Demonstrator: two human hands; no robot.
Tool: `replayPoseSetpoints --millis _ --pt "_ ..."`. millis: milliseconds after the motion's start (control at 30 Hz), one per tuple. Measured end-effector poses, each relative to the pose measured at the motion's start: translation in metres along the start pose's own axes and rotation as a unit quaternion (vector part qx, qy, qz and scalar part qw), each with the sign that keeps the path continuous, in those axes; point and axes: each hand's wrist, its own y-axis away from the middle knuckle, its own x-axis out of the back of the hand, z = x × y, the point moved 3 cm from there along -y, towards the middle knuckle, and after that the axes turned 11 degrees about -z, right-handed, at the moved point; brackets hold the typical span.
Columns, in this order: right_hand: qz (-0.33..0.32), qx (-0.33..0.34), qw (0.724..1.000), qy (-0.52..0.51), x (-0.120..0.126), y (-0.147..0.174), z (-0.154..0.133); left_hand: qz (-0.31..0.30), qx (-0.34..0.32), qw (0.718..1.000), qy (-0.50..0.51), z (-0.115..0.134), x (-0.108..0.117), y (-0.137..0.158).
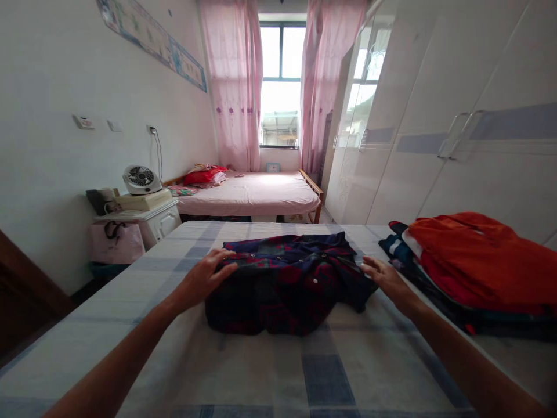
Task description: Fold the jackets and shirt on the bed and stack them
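Note:
A dark plaid shirt [278, 290] in navy, red and black lies in front of me on the bed [243, 371], its row of buttons running sideways. My left hand [213, 270] is at the shirt's left end, thumb and fingers apart, the fingertips over the cloth's edge. At the right end, by the collar side, my right hand [387, 280] reaches in with its fingers stretched out near the fabric. Whether the right fingertips touch the cloth I cannot tell. Neither hand grips anything.
To the right sits a stack of folded clothes [483, 261], orange on top. White wardrobe doors [435, 191] stand behind it. Beyond the bed's far edge are a second bed [256, 194] with pink bedding, and a small fan [142, 180] on a white cabinet [159, 217].

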Motion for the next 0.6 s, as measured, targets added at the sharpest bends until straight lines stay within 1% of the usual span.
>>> replayPoseSetpoints --millis 33,67,100,133,200,267,333,367,400,433,500,533,567,600 --pt "-0.024 0.003 1.000 0.014 -0.005 0.013 0.002 -0.049 -0.019 0.999 -0.013 0.004 -0.011 0.015" --pt "-0.045 0.016 0.998 0.032 -0.011 0.025 0.002 -0.085 -0.040 0.995 -0.034 0.009 -0.020 0.028" --pt "-0.065 0.033 0.996 0.059 -0.017 0.036 0.000 -0.113 -0.064 0.990 -0.064 0.014 -0.030 0.039" --pt "-0.079 0.051 0.991 0.095 -0.023 0.044 -0.003 -0.127 -0.085 0.983 -0.098 0.020 -0.038 0.046" --pt "-0.091 0.079 0.976 0.183 -0.034 0.053 -0.008 -0.132 -0.121 0.969 -0.169 0.028 -0.054 0.051" --pt "-0.091 0.086 0.956 0.266 -0.042 0.052 -0.008 -0.120 -0.138 0.957 -0.226 0.034 -0.069 0.045" --pt "-0.086 0.079 0.945 0.306 -0.044 0.045 -0.004 -0.112 -0.133 0.951 -0.255 0.038 -0.077 0.035" --pt "-0.080 0.071 0.946 0.307 -0.042 0.039 -0.002 -0.109 -0.123 0.953 -0.253 0.040 -0.078 0.029" --pt "-0.069 0.061 0.950 0.298 -0.039 0.034 -0.001 -0.104 -0.108 0.961 -0.234 0.042 -0.075 0.025" --pt "-0.053 0.052 0.958 0.278 -0.033 0.029 -0.001 -0.095 -0.090 0.972 -0.194 0.045 -0.069 0.022" --pt "-0.011 0.047 0.975 0.218 -0.018 0.024 -0.007 -0.067 -0.049 0.994 -0.067 0.051 -0.047 0.022" --pt "0.012 0.052 0.982 0.183 -0.008 0.023 -0.013 -0.055 -0.029 0.998 0.005 0.055 -0.034 0.026" --pt "0.038 0.058 0.986 0.151 0.002 0.025 -0.019 -0.050 -0.011 0.996 0.072 0.059 -0.021 0.032" --pt "0.065 0.063 0.988 0.126 0.012 0.029 -0.026 -0.057 0.005 0.991 0.124 0.062 -0.008 0.041"
